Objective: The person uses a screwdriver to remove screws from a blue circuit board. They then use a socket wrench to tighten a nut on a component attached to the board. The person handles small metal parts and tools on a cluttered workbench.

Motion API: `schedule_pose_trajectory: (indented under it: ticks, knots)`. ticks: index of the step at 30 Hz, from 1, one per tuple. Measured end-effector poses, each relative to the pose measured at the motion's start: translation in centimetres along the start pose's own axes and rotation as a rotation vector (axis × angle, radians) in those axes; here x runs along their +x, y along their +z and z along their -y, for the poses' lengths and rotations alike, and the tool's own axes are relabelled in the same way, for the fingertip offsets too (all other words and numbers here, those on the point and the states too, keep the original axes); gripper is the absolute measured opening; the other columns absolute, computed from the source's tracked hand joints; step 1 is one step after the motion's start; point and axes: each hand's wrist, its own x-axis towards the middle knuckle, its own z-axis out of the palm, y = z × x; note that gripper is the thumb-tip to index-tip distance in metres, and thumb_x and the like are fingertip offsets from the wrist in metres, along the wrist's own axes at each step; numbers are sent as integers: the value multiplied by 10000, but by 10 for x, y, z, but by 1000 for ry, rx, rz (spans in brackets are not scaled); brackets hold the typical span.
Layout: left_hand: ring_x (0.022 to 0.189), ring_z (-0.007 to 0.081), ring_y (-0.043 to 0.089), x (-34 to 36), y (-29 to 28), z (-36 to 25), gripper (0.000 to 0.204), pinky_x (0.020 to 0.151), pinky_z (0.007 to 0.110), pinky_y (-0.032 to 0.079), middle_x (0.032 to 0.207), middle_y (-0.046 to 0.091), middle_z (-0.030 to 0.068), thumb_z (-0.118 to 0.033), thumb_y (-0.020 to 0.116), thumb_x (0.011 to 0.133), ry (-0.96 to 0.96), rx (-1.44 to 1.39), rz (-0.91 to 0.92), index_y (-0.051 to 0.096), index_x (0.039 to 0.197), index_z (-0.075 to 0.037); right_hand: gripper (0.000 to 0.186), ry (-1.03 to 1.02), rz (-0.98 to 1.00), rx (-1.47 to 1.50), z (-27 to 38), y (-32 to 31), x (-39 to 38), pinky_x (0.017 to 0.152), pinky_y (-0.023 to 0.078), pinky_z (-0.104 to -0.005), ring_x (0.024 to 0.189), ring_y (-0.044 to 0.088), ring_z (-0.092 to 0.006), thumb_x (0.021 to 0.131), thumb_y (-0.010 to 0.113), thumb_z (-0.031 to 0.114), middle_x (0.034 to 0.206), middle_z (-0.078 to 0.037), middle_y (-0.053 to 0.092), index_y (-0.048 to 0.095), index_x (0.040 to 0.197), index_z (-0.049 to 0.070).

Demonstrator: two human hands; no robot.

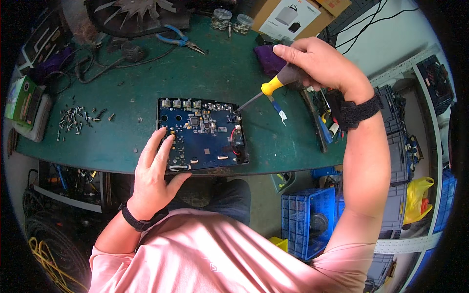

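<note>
A blue circuit board [198, 139] sits in a black casing [245, 157] at the front edge of the green workbench. My right hand [312, 61] is wrapped round the dark and yellow handle of a screwdriver [273, 87]. Its shaft slants down to the left, and the tip meets the board's far right corner; any screw under it is too small to make out. My left hand [155, 166] rests on the near left of the board, fingers stretched over it and thumb along the front edge. A red wire [233, 136] runs along the board's right side.
Loose screws [78, 119] lie scattered at the left. Blue-handled pliers [181, 41] and two clear jars [222, 18] stand farther back, near a cardboard box [288, 18]. Hand tools [320, 122] crowd the bench's right end. A blue crate [308, 219] stands below the bench.
</note>
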Motion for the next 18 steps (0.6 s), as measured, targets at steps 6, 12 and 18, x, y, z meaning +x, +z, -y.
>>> schedule_pose_trajectory:
  ticks: [6, 12, 18]
  knots:
    - [1269, 442, 454, 1, -1, 1, 826, 1060, 456, 390, 1422, 400, 267, -121, 815, 665, 7, 9, 7, 423, 1379, 12, 342, -167, -18, -47, -5, 4, 0, 509, 464, -287, 561, 582, -139, 843, 678, 337, 673, -80, 654, 660, 814, -4]
    - [1270, 430, 464, 1, -1, 0, 827, 1052, 457, 404, 1392, 434, 271, -104, 840, 626, -4, 19, -15, 457, 1345, 36, 282, -523, 5, -119, 7, 8, 2, 683, 503, -306, 739, 642, -177, 761, 743, 221, 804, -120, 685, 648, 853, -28]
    - [1257, 436, 472, 0, 1, 5, 832, 1046, 459, 408, 1402, 423, 269, -113, 830, 639, 10, 4, 0, 440, 1362, 22, 315, -317, -13, -51, 8, 11, -1, 611, 495, -288, 658, 618, -153, 778, 740, 274, 802, -80, 700, 668, 869, -19]
